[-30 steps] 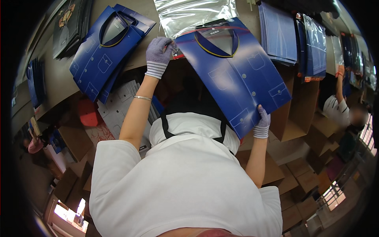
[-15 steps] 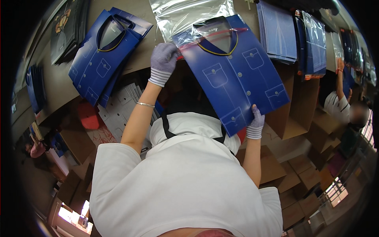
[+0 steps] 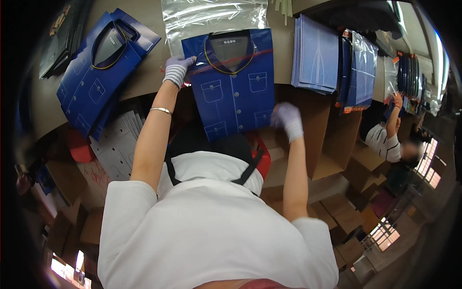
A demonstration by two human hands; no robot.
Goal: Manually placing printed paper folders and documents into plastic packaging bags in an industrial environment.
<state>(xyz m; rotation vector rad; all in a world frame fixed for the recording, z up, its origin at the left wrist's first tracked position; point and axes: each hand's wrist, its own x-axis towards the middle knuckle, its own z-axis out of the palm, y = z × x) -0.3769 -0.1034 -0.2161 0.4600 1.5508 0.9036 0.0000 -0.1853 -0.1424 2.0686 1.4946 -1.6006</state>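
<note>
Bagging underway, it seems: blue shirt-shaped folder [image 3: 224,103] collar-end under clear plastic bag [image 3: 215,17], bottom overhanging table [image 3: 149,21] | left hand [image 3: 177,67] pinching bag's mouth | right hand [image 3: 287,119] blurred beside folder, grip unclear | next calls for: square push upward

Bright barred windows [image 3: 386,234], grey-brown table [image 3: 149,70]

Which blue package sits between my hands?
The middle shirt-print package, crossed by a red strip, between your left hand and right hand; left pile and right stack lie outside.
</note>
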